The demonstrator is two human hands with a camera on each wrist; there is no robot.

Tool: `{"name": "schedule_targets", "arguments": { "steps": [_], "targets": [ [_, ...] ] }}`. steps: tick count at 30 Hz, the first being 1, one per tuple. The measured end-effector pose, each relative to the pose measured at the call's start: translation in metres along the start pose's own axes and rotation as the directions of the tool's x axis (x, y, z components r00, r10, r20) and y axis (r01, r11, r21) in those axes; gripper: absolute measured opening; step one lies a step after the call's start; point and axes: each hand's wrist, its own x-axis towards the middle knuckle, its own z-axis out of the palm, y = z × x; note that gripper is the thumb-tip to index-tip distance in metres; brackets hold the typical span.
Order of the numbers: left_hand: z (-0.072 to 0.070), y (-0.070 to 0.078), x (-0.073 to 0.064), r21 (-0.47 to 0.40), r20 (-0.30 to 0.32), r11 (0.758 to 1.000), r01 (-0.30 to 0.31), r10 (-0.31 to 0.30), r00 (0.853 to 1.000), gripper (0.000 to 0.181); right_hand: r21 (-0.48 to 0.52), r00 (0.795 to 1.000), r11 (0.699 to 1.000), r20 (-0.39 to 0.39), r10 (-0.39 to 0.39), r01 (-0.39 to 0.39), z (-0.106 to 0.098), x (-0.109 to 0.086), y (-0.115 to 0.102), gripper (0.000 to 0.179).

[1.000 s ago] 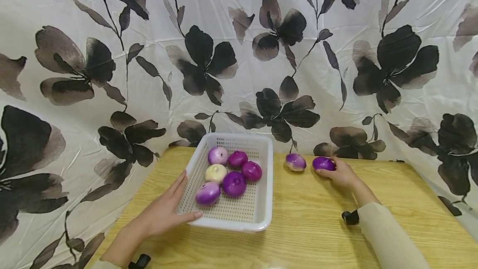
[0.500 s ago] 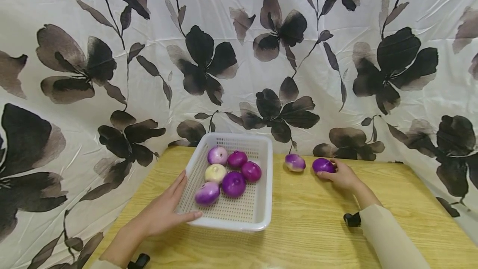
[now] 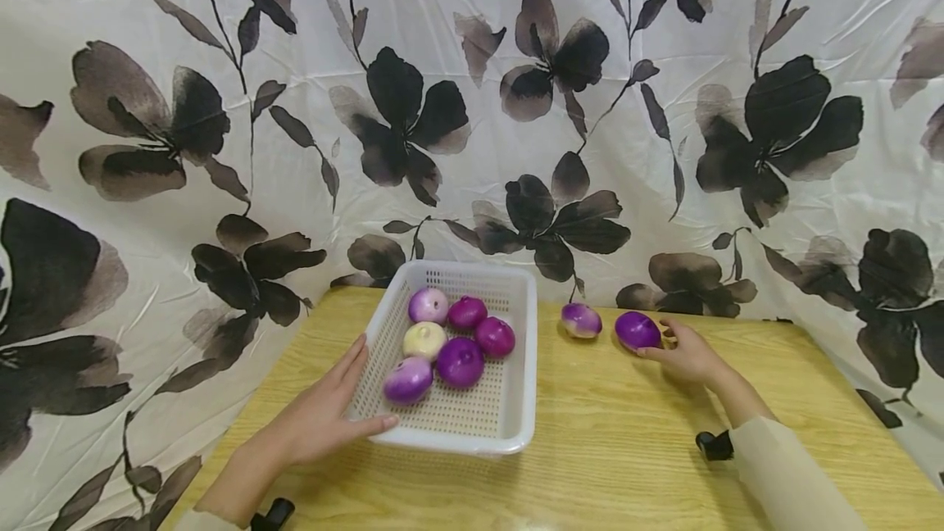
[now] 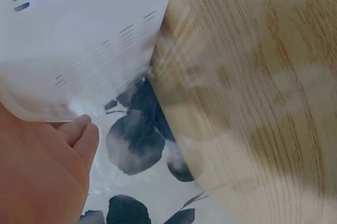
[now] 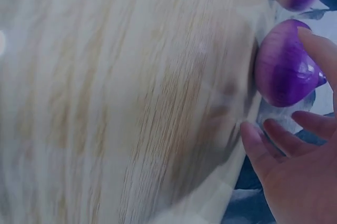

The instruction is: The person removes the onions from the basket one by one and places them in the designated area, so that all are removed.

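My left hand (image 3: 322,414) lies against the near left corner of a white perforated plastic basket (image 3: 527,400), fingers straight along its side and thumb at the front rim. The left wrist view shows its fingertips (image 4: 86,129) at the basket's rim. Inside the basket sit several purple onions (image 3: 460,364) and one pale yellow onion (image 3: 424,342). On the table to the right is a dark purple onion (image 3: 637,332). My right hand (image 3: 689,355) is spread beside it, thumb at its surface and the other fingers apart from it.
A purple and white onion (image 3: 581,321) lies between the basket and the dark purple one, near the back edge of the wooden table (image 3: 612,449). A white cloth with dark flowers (image 3: 472,138) hangs behind the table.
My right hand has loosened from the dark purple onion and drawn slightly right, its fingers opening. The onion stays on the table, turned a little. The left hand and basket keep their place.
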Motion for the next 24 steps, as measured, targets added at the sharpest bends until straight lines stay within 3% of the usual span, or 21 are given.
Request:
{"name": "schedule_targets", "arguments": {
  "steps": [16,24],
  "targets": [
    [-0.001,0.002,-0.001,-0.001,-0.002,1.0,-0.016,0.016,1.0,0.12,-0.031,0.991,0.991,-0.029,-0.128,0.127,-0.012,-0.03,-0.013,0.08],
    [-0.002,0.002,-0.001,-0.004,0.0,1.0,-0.016,0.016,1.0,0.121,-0.034,0.981,0.983,-0.057,-0.185,0.183,-0.015,-0.041,-0.032,0.073]
  ]
}}
